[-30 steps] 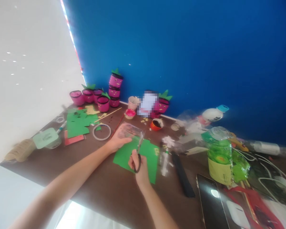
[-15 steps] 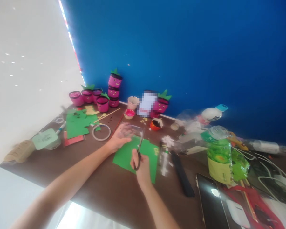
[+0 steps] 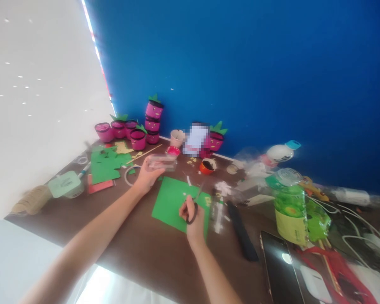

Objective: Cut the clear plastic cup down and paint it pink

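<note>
My left hand [image 3: 146,176] is closed around a clear, see-through plastic piece [image 3: 168,163], blurred, perhaps a small box. It is held above the table, near the tape roll [image 3: 128,179]. My right hand [image 3: 196,223] grips black-handled scissors [image 3: 192,214] over the green sheet [image 3: 166,202], their blades pointing away from me and apart from the plastic. A thin white strip [image 3: 189,180] shows at the sheet's far edge. A small white scrap [image 3: 184,194] lies on the sheet.
Pink cups with green leaf tops, one group [image 3: 137,139] at back left, stand by the blue wall. An orange cup [image 3: 207,166] is behind the sheet. To the right are a black strip [image 3: 243,232], a phone [image 3: 280,266], a green bottle [image 3: 291,211] and cables.
My left hand has moved left with the clear plastic piece, away from the scissors. My right hand has shifted slightly right and nearer me. The white strip now shows. The view has shifted a little.
</note>
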Demonstrator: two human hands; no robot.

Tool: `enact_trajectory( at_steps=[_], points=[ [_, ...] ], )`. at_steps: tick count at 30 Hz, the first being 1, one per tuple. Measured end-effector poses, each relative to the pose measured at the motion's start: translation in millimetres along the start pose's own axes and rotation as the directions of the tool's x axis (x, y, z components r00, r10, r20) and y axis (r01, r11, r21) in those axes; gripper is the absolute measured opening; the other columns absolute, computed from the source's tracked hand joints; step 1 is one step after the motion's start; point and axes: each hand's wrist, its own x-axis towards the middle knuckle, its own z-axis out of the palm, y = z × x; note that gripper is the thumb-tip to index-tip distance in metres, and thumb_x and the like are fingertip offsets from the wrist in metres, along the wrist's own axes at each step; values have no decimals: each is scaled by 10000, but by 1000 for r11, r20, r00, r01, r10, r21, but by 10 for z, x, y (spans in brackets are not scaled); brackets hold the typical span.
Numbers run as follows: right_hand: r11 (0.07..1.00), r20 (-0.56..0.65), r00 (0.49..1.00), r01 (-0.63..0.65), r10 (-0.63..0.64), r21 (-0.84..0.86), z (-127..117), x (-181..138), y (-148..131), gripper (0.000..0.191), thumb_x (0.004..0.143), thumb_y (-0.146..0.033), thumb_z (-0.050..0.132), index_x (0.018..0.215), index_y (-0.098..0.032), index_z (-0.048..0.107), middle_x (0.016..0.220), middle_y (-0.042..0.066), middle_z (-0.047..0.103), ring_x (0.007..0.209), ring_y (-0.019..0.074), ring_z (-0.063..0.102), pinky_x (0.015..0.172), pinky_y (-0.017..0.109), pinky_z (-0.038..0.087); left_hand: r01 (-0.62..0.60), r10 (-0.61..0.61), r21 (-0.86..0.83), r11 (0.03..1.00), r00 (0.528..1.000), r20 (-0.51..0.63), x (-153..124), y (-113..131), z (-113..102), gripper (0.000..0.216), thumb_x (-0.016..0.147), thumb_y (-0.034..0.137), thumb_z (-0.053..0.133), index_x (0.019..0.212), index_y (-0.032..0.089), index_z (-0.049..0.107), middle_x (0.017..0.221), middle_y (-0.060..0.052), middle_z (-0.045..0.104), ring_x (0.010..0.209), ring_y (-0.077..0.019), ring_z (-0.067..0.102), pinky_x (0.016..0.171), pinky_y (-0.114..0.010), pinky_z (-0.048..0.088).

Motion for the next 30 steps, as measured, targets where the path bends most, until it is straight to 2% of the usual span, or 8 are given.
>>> enact_trajectory(
  at_steps=[3, 9, 14, 19, 25, 30],
  points=[
    [1000, 5, 1000, 14, -14, -8, 4, -9, -12, 527, 787, -573, 463, 436, -180, 483, 445, -5, 453, 451, 104, 410, 472, 245, 300, 4, -3, 25, 1000, 1000, -31, 32, 27, -19, 532, 487, 185, 803, 919, 196, 494, 906, -33, 671, 890, -182, 638, 866, -374, 467],
    [997, 21, 999, 46, -45, -55, 1, -26, -46, 544, 790, -569, 458, 410, -180, 468, 436, -10, 423, 447, 101, 388, 474, 244, 297, 20, -17, 14, 1000, 984, -176, 29, 14, -10, 507, 470, 188, 816, 838, 179, 467, 745, -1, 680, 719, -159, 662, 721, -332, 529],
    [993, 10, 999, 53, -53, -108, 11, -27, -65, 500, 766, -547, 510, 422, -186, 477, 424, -12, 436, 442, 108, 400, 476, 247, 298, 60, -54, 35, 998, 986, -157, 9, -23, -14, 477, 481, 205, 814, 807, 164, 468, 761, -19, 680, 702, -172, 670, 653, -313, 546],
    [989, 12, 998, 68, -67, -130, 15, -27, -73, 498, 753, -546, 520, 408, -190, 468, 415, -11, 441, 426, 107, 392, 460, 250, 290, 80, -68, 33, 996, 958, -279, 34, -36, -38, 457, 455, 211, 821, 728, 158, 459, 706, 0, 668, 594, -138, 648, 563, -273, 546],
    [986, -14, 997, 75, -78, -146, 17, -21, -91, 464, 748, -514, 539, 428, -187, 465, 418, -18, 438, 427, 103, 397, 461, 247, 301, 114, -102, 35, 993, 963, -251, 19, -52, -20, 450, 435, 209, 827, 711, 144, 478, 698, -9, 666, 563, -133, 634, 527, -271, 539],
    [993, -139, 985, 91, -100, -68, 66, 54, -146, 310, 662, -461, 655, 667, -158, 587, 623, 29, 606, 587, 154, 537, 541, 259, 388, 199, -200, -26, 980, 951, -237, -128, -106, 114, 434, 447, 216, 829, 708, 147, 489, 662, 5, 657, 576, -131, 633, 565, -270, 533]
  ],
)
